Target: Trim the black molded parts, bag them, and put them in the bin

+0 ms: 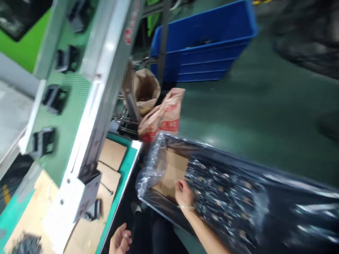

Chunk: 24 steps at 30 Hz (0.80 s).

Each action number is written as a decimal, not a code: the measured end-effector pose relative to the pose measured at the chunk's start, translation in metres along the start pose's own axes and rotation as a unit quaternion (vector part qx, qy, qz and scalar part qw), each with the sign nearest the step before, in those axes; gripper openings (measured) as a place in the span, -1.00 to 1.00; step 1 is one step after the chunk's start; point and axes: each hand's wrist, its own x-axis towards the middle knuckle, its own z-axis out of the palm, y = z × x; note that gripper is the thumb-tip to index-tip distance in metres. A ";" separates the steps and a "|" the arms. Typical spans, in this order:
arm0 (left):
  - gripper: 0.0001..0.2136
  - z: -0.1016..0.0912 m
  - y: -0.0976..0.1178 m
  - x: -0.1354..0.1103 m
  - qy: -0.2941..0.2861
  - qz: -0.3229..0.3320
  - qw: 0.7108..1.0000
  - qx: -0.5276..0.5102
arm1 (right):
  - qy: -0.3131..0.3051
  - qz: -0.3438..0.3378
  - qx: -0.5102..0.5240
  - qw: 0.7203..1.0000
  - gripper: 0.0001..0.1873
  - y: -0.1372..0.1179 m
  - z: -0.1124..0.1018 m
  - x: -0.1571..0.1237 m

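My right hand (183, 193) reaches into a large box lined with a clear plastic bag (150, 169). Its fingers are curled down at the edge of a heap of small black parts (219, 201), beside a bare patch of cardboard (172, 171). What the fingers hold, if anything, is hidden. My left hand (120, 240) rests low near the bottom edge, next to the teal edge of the worktable (120, 183). Its fingers are loosely curled and nothing shows in them.
A green conveyor belt (66, 116) carrying black parts (54, 98) runs along the left behind a metal frame (106, 70). Cardboard sheets (112, 153) lie on the worktable. Two brown paper sacks (145, 90) and a blue plastic crate (203, 42) stand on the green floor.
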 end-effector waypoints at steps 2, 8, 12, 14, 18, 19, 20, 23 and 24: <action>-0.44 -0.010 -0.005 -0.003 0.018 0.004 0.998 -0.058 | -0.079 -0.144 0.046 0.985 -0.70 -0.036 0.013 -0.036; -0.48 -0.053 -0.023 -0.008 0.065 0.027 0.981 -0.183 | -0.394 -0.473 0.010 0.788 -0.68 -0.137 0.057 -0.166; -0.52 -0.082 -0.037 -0.011 0.109 0.045 0.966 -0.231 | -0.441 -0.551 -0.144 0.694 -0.79 -0.205 0.120 -0.219; -0.51 -0.095 -0.042 -0.012 0.138 0.041 0.955 -0.258 | -0.438 -0.568 -0.210 0.665 -0.75 -0.234 0.160 -0.240; -0.54 -0.119 -0.046 -0.014 0.188 0.064 0.941 -0.275 | -0.447 -0.599 -0.282 0.601 -0.81 -0.265 0.236 -0.276; -0.55 -0.125 -0.046 -0.013 0.202 0.073 0.940 -0.263 | -0.451 -0.608 -0.299 0.582 -0.83 -0.267 0.250 -0.284; -0.55 -0.131 -0.046 -0.013 0.216 0.081 0.941 -0.248 | -0.454 -0.616 -0.316 0.561 -0.84 -0.266 0.262 -0.290; -0.59 -0.151 -0.050 -0.007 0.250 0.096 0.940 -0.213 | -0.449 -0.635 -0.362 0.514 -0.77 -0.259 0.289 -0.300; -0.61 -0.158 -0.051 -0.005 0.257 0.099 0.938 -0.210 | -0.443 -0.639 -0.373 0.505 -0.76 -0.256 0.295 -0.301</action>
